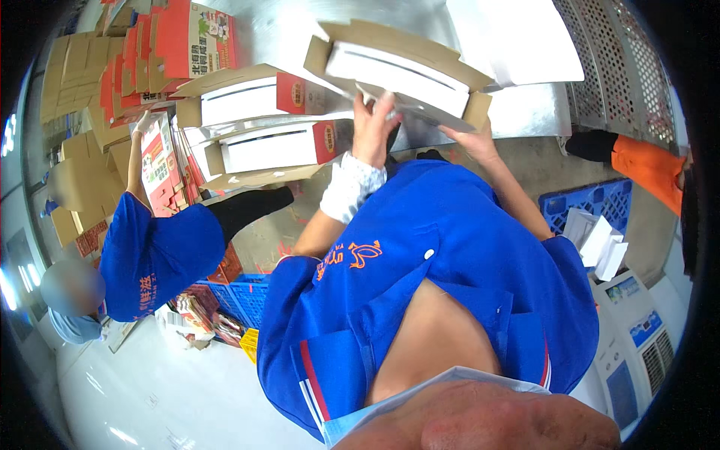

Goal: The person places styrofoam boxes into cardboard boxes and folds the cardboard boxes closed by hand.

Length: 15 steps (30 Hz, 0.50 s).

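An open cardboard carton (pixel 480 111) lies tilted at the metal table's near edge, its brown flaps spread. Inside it sits a white insert (pixel 399 73) with a long dark slit. My right hand (pixel 475 143) grips the carton's near right corner. At the near left side is my left hand (pixel 372 128), fingers curled and spread against the near flap; whether they grip it is hard to see. A white patterned sleeve cuff (pixel 354 188) covers the left wrist. To the left, two similar open cartons, one farther (pixel 239 104) and one nearer (pixel 267 149), have red printed ends.
Stacked red printed cartons (pixel 197 42) stand at the far left of the metal table (pixel 275 28). A co-worker in blue (pixel 163 259) reaches towards flat printed cardboard (pixel 160 163). Perforated metal panels (pixel 607 67), an orange-clad person (pixel 647 169) and a blue pallet (pixel 588 199) are at right.
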Each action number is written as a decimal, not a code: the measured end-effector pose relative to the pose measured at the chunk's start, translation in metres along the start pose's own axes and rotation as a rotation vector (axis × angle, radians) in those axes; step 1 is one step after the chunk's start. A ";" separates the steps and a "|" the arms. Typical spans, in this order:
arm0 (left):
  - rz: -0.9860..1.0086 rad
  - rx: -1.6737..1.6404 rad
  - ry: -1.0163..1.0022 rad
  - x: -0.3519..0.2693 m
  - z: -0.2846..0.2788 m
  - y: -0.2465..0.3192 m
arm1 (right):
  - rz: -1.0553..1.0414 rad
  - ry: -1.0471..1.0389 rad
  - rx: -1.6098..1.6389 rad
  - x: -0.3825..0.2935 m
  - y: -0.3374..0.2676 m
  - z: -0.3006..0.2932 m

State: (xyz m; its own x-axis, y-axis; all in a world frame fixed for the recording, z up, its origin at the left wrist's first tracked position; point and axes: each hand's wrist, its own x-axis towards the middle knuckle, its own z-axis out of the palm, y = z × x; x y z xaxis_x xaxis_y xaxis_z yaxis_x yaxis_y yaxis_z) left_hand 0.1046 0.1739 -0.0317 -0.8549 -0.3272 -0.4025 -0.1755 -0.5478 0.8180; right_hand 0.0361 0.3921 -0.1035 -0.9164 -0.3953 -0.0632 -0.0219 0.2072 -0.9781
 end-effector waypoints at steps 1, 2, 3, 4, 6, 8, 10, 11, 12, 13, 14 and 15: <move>0.059 -0.008 0.072 0.011 0.005 -0.001 | 0.002 0.005 -0.001 -0.003 -0.003 0.007; 0.063 -0.007 0.111 0.022 0.004 0.000 | -0.044 0.014 -0.007 -0.007 -0.007 0.016; 0.074 -0.006 0.155 0.034 -0.002 0.003 | -0.094 0.017 -0.010 -0.008 -0.009 0.021; 0.119 0.016 0.098 0.045 -0.010 0.002 | -0.072 -0.160 -0.150 -0.012 -0.009 0.015; 0.099 -0.098 -0.030 0.055 -0.022 0.012 | -0.298 -0.342 -0.255 -0.002 -0.006 0.009; 0.092 -0.260 -0.171 0.055 -0.017 0.022 | -0.453 -0.364 -0.340 0.018 0.001 0.008; 0.110 -0.278 -0.145 0.055 -0.014 0.027 | 0.019 -0.136 0.101 0.047 0.003 0.018; 0.124 -0.299 -0.113 0.059 -0.013 0.028 | 0.096 -0.052 0.301 0.063 -0.001 0.026; 0.112 -0.277 -0.106 0.062 -0.015 0.030 | 0.174 0.027 0.504 0.080 -0.016 0.039; 0.114 -0.276 -0.106 0.068 -0.018 0.027 | 0.218 0.074 0.514 0.101 -0.023 0.049; 0.123 -0.104 -0.106 0.074 -0.021 0.018 | 0.261 0.112 0.522 0.118 -0.028 0.061; 0.124 0.066 -0.108 0.079 -0.019 0.010 | 0.262 0.108 0.520 0.126 -0.032 0.073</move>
State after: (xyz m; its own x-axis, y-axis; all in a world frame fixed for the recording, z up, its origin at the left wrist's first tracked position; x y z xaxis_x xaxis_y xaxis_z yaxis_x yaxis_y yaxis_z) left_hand 0.0446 0.1275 -0.0634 -0.9188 -0.3025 -0.2536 -0.0943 -0.4559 0.8850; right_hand -0.0496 0.2708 -0.0950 -0.9009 -0.2913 -0.3219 0.3844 -0.1906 -0.9033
